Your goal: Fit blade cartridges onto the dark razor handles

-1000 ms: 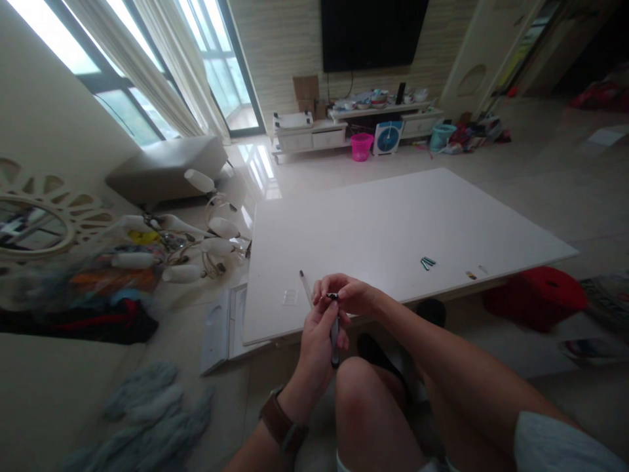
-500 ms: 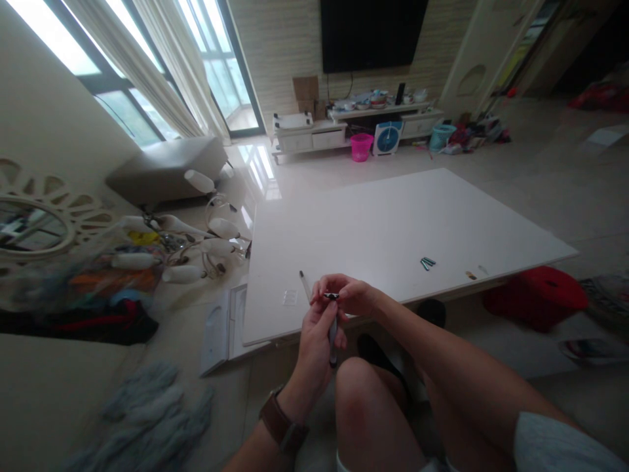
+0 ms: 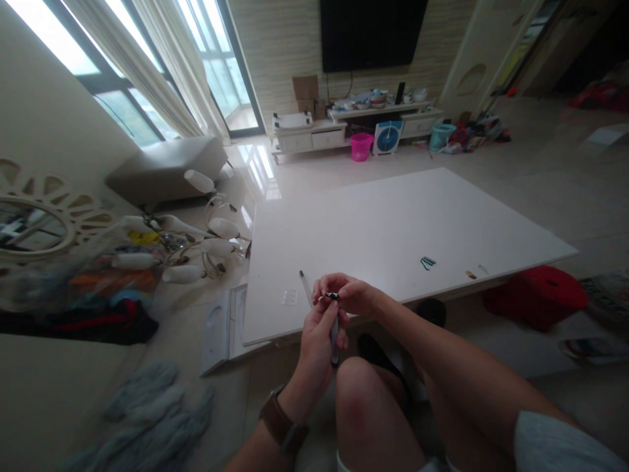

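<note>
You're prob. working at the dark top of the slim grey tool [image 3: 335,351], 12 o'clock, by the table's [image 3: 373,223] near edge. L hand [image 3: 317,334] grips its handle, thumb up; R hand [image 3: 358,296], wrist toward 4 o'clock, pinches the top. Next needs steady L, fine R fingertips.

Tall windows [image 3: 236,85] upper left, pale curtains [image 3: 177,52], grey bench [image 3: 170,167] below — daylight glare on glossy floor [image 3: 531,170]. Striped wall [image 3: 275,59] ahead: black TV [image 3: 373,36] over white cabinet [image 3: 328,137] — right side dim.
</note>
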`<state>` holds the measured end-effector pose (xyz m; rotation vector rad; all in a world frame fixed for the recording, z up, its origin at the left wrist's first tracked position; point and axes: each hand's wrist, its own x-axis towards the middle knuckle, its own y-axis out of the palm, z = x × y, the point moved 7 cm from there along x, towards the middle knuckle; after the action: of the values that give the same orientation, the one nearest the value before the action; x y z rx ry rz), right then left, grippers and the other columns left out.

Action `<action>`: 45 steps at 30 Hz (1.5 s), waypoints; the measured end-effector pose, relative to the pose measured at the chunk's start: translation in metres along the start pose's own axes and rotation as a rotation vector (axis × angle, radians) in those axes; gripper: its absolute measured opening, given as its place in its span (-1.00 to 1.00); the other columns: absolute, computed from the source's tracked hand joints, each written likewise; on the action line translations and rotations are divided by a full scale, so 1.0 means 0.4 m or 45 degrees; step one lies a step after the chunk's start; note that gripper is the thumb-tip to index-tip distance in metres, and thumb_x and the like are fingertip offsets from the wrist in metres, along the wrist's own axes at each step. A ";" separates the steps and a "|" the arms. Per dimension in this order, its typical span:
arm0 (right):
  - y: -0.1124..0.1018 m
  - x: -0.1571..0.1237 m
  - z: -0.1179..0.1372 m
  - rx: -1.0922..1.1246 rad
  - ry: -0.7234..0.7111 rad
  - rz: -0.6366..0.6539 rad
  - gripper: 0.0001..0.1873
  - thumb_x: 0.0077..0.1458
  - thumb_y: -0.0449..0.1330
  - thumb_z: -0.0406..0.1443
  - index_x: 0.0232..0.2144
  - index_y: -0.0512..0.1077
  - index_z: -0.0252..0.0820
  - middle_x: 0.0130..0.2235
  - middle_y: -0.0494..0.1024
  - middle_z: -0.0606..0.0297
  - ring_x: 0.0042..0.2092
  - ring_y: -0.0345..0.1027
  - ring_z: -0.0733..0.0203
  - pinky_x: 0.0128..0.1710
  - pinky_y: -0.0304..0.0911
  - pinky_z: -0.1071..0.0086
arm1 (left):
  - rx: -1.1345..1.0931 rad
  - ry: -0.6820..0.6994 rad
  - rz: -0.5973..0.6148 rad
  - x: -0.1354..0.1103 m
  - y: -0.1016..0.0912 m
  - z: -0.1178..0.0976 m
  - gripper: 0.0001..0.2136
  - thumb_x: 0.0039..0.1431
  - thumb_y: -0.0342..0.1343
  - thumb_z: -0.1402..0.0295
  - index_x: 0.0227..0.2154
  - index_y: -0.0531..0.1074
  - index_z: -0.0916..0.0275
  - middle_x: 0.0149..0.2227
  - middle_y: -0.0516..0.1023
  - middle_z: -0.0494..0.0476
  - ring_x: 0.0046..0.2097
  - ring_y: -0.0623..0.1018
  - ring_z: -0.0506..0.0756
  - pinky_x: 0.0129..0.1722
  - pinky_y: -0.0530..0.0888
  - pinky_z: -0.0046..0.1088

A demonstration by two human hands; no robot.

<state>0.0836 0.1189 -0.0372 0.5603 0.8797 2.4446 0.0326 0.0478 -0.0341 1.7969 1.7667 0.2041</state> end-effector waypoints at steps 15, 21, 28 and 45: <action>-0.001 0.000 0.006 -0.026 -0.036 -0.001 -0.71 -0.09 0.39 -0.21 -0.32 0.51 -0.28 -0.20 0.52 0.16 -0.19 0.42 0.19 -0.39 0.38 0.46 | 0.007 -0.015 -0.029 -0.003 -0.002 -0.001 -0.68 0.11 0.27 0.13 -0.34 0.38 0.29 -0.52 0.45 -0.05 -0.69 0.25 -0.15 -0.72 0.25 -0.62; 0.012 -0.003 -0.003 0.081 0.047 0.043 -0.56 -0.04 0.35 -0.26 -0.09 0.41 -0.27 -0.19 0.59 0.17 -0.42 0.42 0.29 -0.69 0.27 0.57 | -0.029 -0.023 -0.039 -0.008 0.002 -0.007 -0.67 0.09 0.27 0.12 -0.31 0.34 0.26 -0.49 0.51 -0.02 -0.71 0.27 -0.12 -0.72 0.28 -0.58; 0.010 0.000 -0.002 0.023 0.000 0.001 -0.66 -0.01 0.36 -0.30 -0.16 0.43 -0.23 -0.22 0.62 0.25 -0.61 0.33 0.42 -0.75 0.18 0.58 | -0.035 -0.039 -0.037 -0.009 0.005 -0.009 -0.66 0.12 0.22 0.08 -0.29 0.36 0.28 -0.45 0.58 0.08 -0.72 0.29 -0.10 -0.71 0.29 -0.56; -0.027 -0.002 0.034 -0.071 -0.096 -0.392 -0.59 -0.06 0.42 -0.22 -0.14 0.47 -0.20 -0.37 0.53 0.34 -0.44 0.35 0.32 -0.56 0.23 0.50 | -0.021 0.036 -0.097 -0.003 -0.011 -0.014 -0.74 0.15 0.23 0.18 -0.26 0.38 0.26 -0.37 0.43 -0.05 -0.64 0.21 -0.17 -0.66 0.26 -0.62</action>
<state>0.0944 0.1322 -0.0351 0.4562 0.7992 2.1490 0.0260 0.0479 -0.0314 1.7194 1.8447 0.2134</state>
